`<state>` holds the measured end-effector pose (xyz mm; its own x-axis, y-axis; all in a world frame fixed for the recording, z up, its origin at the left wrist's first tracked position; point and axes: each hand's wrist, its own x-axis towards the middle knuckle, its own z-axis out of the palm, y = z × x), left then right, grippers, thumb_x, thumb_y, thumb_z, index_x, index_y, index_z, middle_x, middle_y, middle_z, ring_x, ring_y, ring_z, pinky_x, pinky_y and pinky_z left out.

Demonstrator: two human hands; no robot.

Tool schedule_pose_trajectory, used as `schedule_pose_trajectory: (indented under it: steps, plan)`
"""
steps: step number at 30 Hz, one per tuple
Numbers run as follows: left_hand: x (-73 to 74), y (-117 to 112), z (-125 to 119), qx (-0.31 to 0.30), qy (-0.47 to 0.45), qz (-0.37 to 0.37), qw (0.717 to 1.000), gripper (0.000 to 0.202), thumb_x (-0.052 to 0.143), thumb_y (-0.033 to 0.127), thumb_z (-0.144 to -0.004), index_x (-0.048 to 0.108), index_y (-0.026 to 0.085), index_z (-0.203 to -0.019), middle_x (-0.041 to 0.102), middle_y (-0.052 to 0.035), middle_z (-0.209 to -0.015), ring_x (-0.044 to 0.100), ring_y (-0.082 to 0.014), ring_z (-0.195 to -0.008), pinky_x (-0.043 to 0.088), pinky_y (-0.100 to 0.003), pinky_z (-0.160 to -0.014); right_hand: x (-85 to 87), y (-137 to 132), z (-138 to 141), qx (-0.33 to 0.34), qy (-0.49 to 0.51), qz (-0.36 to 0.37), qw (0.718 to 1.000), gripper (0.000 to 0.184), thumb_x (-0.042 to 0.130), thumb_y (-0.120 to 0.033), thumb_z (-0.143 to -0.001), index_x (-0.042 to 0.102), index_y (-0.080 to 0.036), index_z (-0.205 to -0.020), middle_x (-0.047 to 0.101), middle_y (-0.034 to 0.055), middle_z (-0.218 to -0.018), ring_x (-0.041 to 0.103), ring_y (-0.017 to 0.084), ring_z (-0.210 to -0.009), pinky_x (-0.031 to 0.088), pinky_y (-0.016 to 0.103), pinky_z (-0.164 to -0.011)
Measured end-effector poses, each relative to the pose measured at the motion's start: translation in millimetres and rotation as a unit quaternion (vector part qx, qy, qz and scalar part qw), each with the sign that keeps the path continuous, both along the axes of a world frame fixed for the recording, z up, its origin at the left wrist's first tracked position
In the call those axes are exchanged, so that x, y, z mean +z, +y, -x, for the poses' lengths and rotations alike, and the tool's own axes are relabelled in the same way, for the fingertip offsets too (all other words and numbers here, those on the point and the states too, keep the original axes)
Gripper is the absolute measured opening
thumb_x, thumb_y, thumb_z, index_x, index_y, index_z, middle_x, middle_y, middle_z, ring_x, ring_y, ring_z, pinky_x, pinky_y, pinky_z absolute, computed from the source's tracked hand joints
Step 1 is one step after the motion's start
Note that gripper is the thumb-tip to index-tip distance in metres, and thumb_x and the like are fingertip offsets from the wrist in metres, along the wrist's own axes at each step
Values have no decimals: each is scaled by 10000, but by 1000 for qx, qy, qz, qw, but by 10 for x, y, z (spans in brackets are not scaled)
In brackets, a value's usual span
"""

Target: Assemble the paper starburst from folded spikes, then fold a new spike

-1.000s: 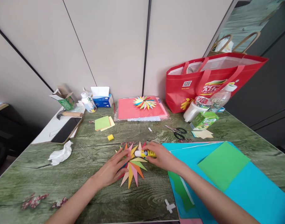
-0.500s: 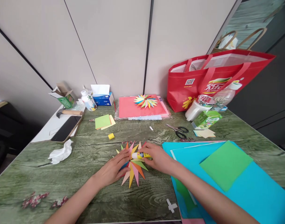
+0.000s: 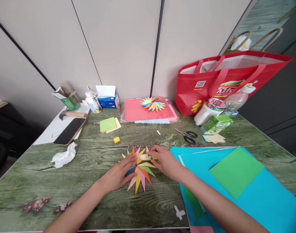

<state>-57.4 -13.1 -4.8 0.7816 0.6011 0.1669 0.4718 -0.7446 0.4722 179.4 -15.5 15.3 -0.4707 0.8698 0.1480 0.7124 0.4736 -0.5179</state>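
Note:
A many-pointed star of folded coloured paper (image 3: 139, 176) lies flat on the table, partly hidden under both hands. My left hand (image 3: 120, 171) rests on its left side with the fingers stretched out across the points. In my right hand (image 3: 163, 161) is a yellow and white glue stick (image 3: 148, 157), gripped between thumb and fingers. Its white end points left, at the star's upper part close to my left fingertips. The yellow glue cap (image 3: 116, 139) lies on the table beyond the star.
Blue paper sheets (image 3: 201, 155) with a green square (image 3: 236, 171) lie on the right. Scissors (image 3: 186, 134), a second paper star (image 3: 153, 104), a red bag (image 3: 191, 94) and a green box (image 3: 217, 123) stand farther back. At left are a phone (image 3: 69, 131), hammer (image 3: 74, 114) and crumpled tissue (image 3: 64, 156).
The glue stick and my right hand have shifted slightly up the star, away from its centre. My left hand stays on the star. The whole view has moved a little.

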Motion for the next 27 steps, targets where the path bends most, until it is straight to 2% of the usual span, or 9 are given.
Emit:
schedule_pose_trajectory:
  steps: [6,9,11,15,17,20,22,25,27]
  plan:
    - [-2,-4,3,7,9,13,1000,433,437,269,-859,368,187,-1279,401,-120,-1338,281,-213,-1285,317,-388,-1034,28,11,-33,-17,62,7,998,276,533,-166,-770,594,-197,-1037,593,73,-949,559,179,-874,440,307,-764]
    - [-1,-9,4,5,11,10,1000,431,437,262,-859,371,185,-1277,377,-126,-1354,265,-222,-1291,311,-396,-1036,114,18,-106,-90,137,39,986,250,483,-266,-813,584,-185,-1027,632,62,-934,587,171,-829,451,283,-730]
    - [-9,-11,6,3,5,6,1000,423,447,256,-854,383,184,-1266,401,-125,-1336,269,-224,-1289,313,-397,-1035,138,28,-214,-149,151,40,976,285,407,-319,-848,578,-171,-1021,647,63,-919,598,171,-788,455,272,-689]
    - [-30,-8,11,10,-16,1,1000,410,463,248,-846,397,196,-1247,427,-117,-1312,307,-223,-1271,327,-400,-1028,0,101,-531,-277,31,-48,959,301,444,-323,-808,584,-153,-1013,636,90,-955,577,232,-865,430,337,-753]
    - [-22,-3,9,14,-22,-1,1000,397,458,239,-849,402,204,-1240,418,-115,-1318,325,-216,-1261,333,-397,-1023,-134,167,-674,-307,-28,-61,949,280,473,-301,-784,592,-156,-993,640,89,-931,572,242,-861,427,345,-747]
    - [34,0,-6,23,-25,-6,999,380,460,235,-848,415,208,-1225,428,-110,-1307,345,-203,-1247,325,-401,-1025,-312,273,-792,-320,-69,-64,943,251,489,-282,-780,596,-161,-973,642,83,-915,571,236,-850,432,339,-738]
    - [82,-5,-18,31,-34,-6,999,367,468,235,-844,434,215,-1209,443,-104,-1291,351,-201,-1242,313,-412,-1030,-369,315,-802,-321,-82,-70,941,251,496,-267,-782,592,-155,-986,637,92,-911,566,237,-855,436,346,-740]
    - [117,-17,-10,56,-68,11,996,311,474,228,-838,496,217,-1148,468,-98,-1259,373,-207,-1222,330,-409,-1014,-341,267,-719,-322,-73,-120,936,288,519,-264,-779,576,-144,-1034,607,124,-977,544,255,-901,437,392,-771]
    - [108,-16,30,136,-115,21,984,246,495,246,-823,555,206,-1059,520,-97,-1187,441,-215,-1160,372,-402,-973,-265,134,-586,-308,-25,-178,934,301,517,-272,-792,561,-152,-1064,575,134,-1044,523,261,-954,433,424,-805]
